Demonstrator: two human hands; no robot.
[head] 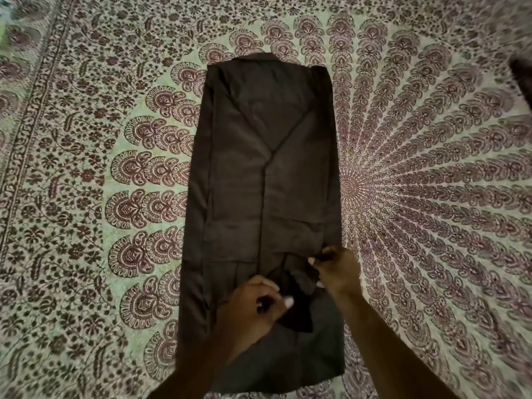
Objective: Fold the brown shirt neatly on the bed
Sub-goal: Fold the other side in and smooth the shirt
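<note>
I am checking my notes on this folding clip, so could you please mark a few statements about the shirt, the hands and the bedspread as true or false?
1. The brown shirt lies as a long narrow strip with its collar at the far end. True.
2. Both sleeves stick out sideways beyond the strip. False: they are folded in, and their edges meet in a V on top.
3. The left hand and the right hand both pinch fabric near the shirt's near end. True.
4. The right hand rests on the collar. False: it is at the right edge, low down near the hem end.
5. The bedspread is plain white. False: it carries a dense dark red pattern on a pale ground.
</note>
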